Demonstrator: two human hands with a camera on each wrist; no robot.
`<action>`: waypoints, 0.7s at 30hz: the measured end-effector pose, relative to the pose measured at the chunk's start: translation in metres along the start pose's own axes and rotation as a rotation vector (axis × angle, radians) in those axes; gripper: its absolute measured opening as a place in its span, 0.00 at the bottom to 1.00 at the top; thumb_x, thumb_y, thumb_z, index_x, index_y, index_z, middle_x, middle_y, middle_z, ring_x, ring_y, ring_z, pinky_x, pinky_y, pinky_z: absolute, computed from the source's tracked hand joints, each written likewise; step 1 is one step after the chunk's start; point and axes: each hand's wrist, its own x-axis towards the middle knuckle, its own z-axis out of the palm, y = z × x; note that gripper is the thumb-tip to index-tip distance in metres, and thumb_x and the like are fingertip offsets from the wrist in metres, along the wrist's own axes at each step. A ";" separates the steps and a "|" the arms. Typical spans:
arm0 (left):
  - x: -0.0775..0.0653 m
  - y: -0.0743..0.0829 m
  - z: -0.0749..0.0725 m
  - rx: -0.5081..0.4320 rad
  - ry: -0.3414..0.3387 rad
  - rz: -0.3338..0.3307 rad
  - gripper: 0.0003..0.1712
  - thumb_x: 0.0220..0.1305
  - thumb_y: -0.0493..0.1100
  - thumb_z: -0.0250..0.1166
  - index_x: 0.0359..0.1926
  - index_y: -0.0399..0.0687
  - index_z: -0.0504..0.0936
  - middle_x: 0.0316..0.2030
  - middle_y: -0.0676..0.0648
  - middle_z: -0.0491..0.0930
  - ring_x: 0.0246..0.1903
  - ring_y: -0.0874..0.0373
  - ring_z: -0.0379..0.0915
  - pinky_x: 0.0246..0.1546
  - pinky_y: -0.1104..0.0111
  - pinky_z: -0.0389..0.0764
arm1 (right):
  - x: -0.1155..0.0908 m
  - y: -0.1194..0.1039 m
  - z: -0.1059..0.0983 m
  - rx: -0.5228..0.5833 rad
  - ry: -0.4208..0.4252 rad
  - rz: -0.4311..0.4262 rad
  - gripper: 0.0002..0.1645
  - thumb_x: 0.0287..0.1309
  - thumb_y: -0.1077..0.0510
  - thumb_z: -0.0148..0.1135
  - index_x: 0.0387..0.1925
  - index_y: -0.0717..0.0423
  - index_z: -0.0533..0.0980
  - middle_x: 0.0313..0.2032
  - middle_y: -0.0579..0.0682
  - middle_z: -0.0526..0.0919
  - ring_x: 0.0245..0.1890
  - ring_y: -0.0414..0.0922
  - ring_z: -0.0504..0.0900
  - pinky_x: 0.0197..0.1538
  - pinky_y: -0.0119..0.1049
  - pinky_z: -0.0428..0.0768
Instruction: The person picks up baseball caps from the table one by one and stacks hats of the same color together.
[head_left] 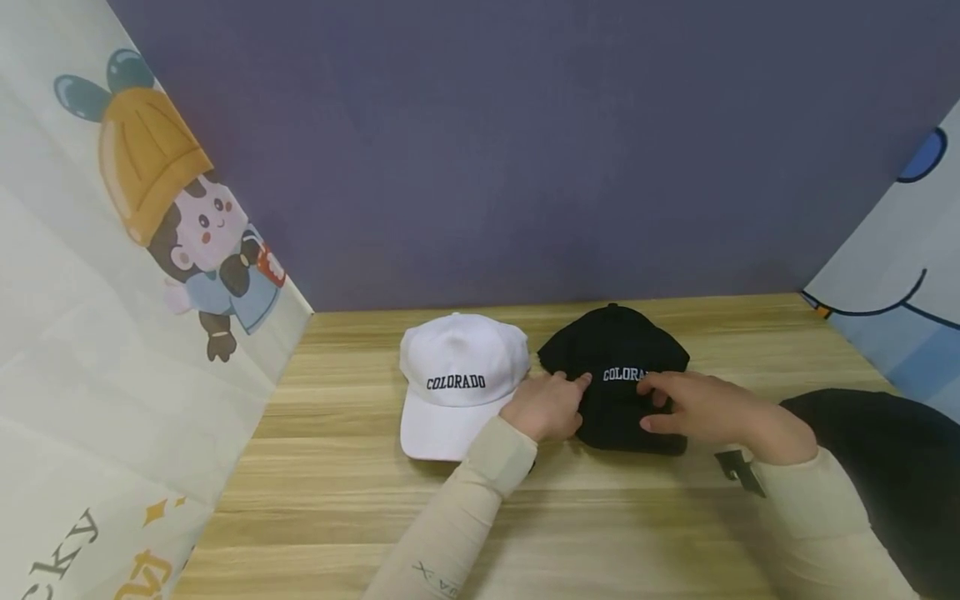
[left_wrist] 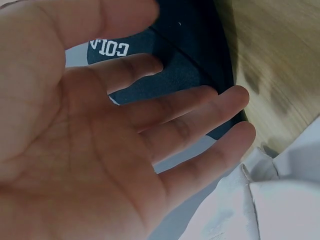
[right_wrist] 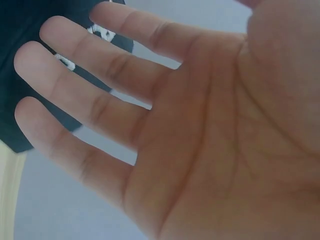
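Note:
A black cap with white COLORADO lettering lies on the wooden table, its brim toward me. My left hand is at its left side, the fingers extended and close to the crown; the left wrist view shows the palm with straight fingers. Over the cap's right front reaches my right hand, hiding the end of the lettering. In the right wrist view its fingers are straight and spread in front of the black fabric. Whether either hand touches the cap cannot be told. Left of it sits a white COLORADO cap, partly behind my left hand.
Another black item, partly cut off, lies at the right beside my right forearm. A dark panel stands behind the wooden table. Cartoon-printed sheets form the left wall and the right wall.

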 end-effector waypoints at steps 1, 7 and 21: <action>0.000 0.000 0.000 -0.005 0.001 0.001 0.37 0.71 0.55 0.62 0.78 0.64 0.63 0.66 0.48 0.77 0.63 0.54 0.76 0.55 0.61 0.81 | -0.002 0.002 -0.002 0.007 0.008 -0.003 0.34 0.64 0.41 0.68 0.61 0.59 0.74 0.49 0.55 0.83 0.42 0.45 0.83 0.42 0.46 0.81; 0.000 0.002 0.000 -0.016 -0.017 -0.010 0.44 0.68 0.69 0.61 0.79 0.63 0.60 0.69 0.48 0.73 0.65 0.54 0.74 0.58 0.61 0.80 | -0.015 0.016 -0.014 0.032 0.048 -0.007 0.35 0.66 0.41 0.65 0.63 0.61 0.72 0.48 0.53 0.85 0.40 0.42 0.84 0.40 0.42 0.81; -0.001 0.011 0.006 0.008 0.010 -0.036 0.61 0.51 0.85 0.60 0.78 0.58 0.61 0.66 0.44 0.76 0.56 0.48 0.81 0.49 0.59 0.83 | -0.059 0.075 -0.045 0.002 0.186 0.149 0.36 0.73 0.44 0.59 0.66 0.68 0.67 0.49 0.64 0.84 0.43 0.57 0.86 0.39 0.50 0.82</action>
